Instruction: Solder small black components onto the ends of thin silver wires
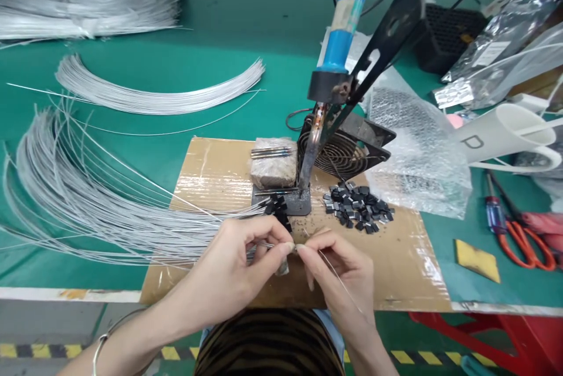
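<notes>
Over the front of the cardboard sheet, my two hands nearly meet at the fingertips. My left hand is pinched on the end of a grey wire; the exact tip is hidden by the fingers. Thumb and forefinger of my right hand press together on a thin silvery wire, which trails down across the palm. Behind my left hand, a bundle of grey wires stretches in from the left, with black connectors at its right ends. A blue-handled soldering iron points down at a metal plate just beyond the fingers.
Loose black connectors lie in a pile right of the iron, before a black fan. More wire bundles lie at left. Bubble wrap, a white mug, a yellow sponge and orange-handled scissors stand at right.
</notes>
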The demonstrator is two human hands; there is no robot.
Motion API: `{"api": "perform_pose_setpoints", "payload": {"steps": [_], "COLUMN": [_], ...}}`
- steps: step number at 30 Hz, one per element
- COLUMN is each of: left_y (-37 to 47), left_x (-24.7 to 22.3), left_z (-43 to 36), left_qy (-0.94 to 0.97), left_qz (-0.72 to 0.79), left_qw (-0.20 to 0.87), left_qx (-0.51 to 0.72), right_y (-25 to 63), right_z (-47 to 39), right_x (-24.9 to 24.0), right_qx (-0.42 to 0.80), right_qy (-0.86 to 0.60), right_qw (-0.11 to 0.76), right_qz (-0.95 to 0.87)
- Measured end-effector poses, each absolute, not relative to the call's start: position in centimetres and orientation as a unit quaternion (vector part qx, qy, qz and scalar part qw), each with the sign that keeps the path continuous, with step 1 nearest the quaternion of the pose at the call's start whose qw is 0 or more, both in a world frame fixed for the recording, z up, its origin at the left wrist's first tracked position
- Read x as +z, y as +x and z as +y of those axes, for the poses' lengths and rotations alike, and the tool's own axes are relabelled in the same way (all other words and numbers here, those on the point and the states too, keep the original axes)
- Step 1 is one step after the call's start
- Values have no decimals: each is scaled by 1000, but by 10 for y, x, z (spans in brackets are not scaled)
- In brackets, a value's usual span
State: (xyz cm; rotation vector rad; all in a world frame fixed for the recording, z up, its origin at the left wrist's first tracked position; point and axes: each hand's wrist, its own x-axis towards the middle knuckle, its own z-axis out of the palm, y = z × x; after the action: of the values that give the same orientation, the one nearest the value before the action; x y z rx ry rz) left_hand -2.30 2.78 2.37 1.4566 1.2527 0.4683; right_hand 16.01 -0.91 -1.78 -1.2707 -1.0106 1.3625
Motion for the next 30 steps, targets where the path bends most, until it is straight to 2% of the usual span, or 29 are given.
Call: {"api": "perform_pose_setpoints", "payload": {"steps": [10,16,22,30], "left_y": [-20,-27,-19,-21], "left_x": [22,12,20,12], "left_z": [35,34,29,23], "left_qy": [533,519,483,567], "left_qz": [521,530,573,572], "left_qw": [618,610,598,521], "left_qx": [251,277,284,284], "right_y": [160,165,158,147], "right_z": [-7,-10,-7,-9], "right_x": [-21,-23,-21,-22], "right_qx": [592,610,600,660], "right_qy": [-502,-483,-493,-439], "right_qw": [490,535,515,543], "right_qz": [-397,-329,-363,-275]}}
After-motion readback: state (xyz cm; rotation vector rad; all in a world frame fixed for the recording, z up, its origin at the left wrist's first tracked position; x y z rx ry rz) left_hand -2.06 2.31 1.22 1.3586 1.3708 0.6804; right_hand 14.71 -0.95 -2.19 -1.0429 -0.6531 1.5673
